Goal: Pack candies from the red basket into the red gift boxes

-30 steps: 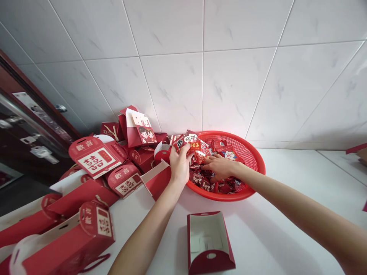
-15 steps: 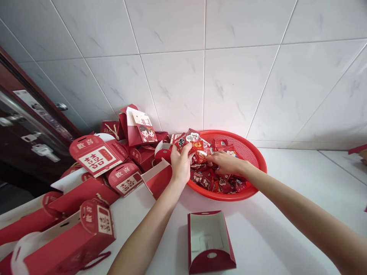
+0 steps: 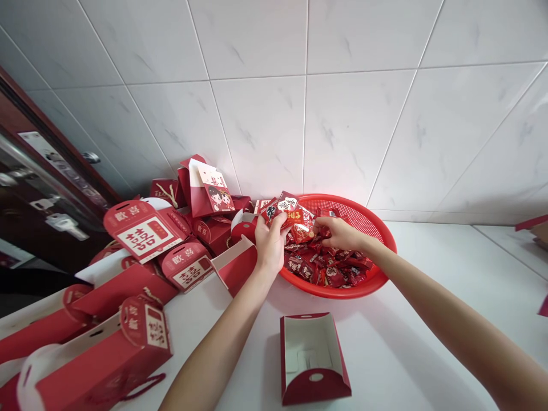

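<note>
My left hand (image 3: 270, 242) is closed around several red wrapped candy packets (image 3: 286, 206), fanned out over the left rim of a red plastic basket (image 3: 381, 242). Inside the basket lies a heap of small red candy packets (image 3: 334, 276). Above this heap is my right hand (image 3: 340, 233), its fingers curled in a pinch on what looks like a red packet, mostly hidden by the fingers. On the white tabletop in front of the basket stands an open red box (image 3: 315, 391) with a pale inside and nothing visible in it.
Many red gift boxes crowd the left side, among them a box with a handle cord (image 3: 103, 359) and a stacked box (image 3: 148, 234). An open box (image 3: 235, 265) sits beside my left wrist. A tiled wall (image 3: 257, 131) rises behind; a dark door (image 3: 47, 211) stands at far left.
My right hand has lifted slightly out of the heap, its fingers drawn together in a pinch. My left hand stays in place with its packets.
</note>
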`<action>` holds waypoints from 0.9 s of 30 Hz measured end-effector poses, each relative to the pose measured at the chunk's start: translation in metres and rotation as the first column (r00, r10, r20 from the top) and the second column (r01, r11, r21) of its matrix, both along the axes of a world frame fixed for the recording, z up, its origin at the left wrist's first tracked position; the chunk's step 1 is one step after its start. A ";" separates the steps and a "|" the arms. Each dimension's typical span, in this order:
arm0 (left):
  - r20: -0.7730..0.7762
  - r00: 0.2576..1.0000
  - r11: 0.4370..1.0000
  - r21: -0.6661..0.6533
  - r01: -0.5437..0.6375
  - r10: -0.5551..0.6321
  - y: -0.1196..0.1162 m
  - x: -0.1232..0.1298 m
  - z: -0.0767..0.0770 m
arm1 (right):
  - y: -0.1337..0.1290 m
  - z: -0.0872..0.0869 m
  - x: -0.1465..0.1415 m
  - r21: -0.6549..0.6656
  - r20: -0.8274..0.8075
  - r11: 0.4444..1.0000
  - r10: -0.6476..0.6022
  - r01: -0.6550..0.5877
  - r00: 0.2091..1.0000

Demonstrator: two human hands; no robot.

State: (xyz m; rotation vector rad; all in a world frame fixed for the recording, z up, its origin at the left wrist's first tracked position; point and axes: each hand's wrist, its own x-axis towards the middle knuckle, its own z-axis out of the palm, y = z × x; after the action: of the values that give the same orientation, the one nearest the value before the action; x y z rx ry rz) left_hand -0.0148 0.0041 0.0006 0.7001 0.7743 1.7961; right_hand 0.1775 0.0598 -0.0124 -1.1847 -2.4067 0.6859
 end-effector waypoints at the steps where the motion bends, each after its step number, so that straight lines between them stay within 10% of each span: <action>1: -0.002 1.000 1.000 -0.001 0.001 -0.001 0.000 0.000 0.000 | 0.000 0.000 0.001 -0.017 -0.042 1.000 0.000 -0.001 0.999; 12: -0.005 1.000 1.000 -0.013 -0.006 0.006 0.002 0.001 0.000 | 0.004 0.004 0.006 -0.280 -0.447 0.944 0.032 -0.173 0.894; 27: -0.020 1.000 1.000 0.022 0.006 -0.005 0.002 0.000 -0.002 | 0.000 0.010 0.007 -0.409 -0.577 0.879 -0.040 -0.247 0.816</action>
State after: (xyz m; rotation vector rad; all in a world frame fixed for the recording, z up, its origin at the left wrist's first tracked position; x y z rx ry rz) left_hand -0.0148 0.0063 -0.0017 0.7347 0.7662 1.7975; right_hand 0.1842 0.0601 -0.0025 -0.8225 -1.8413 1.4923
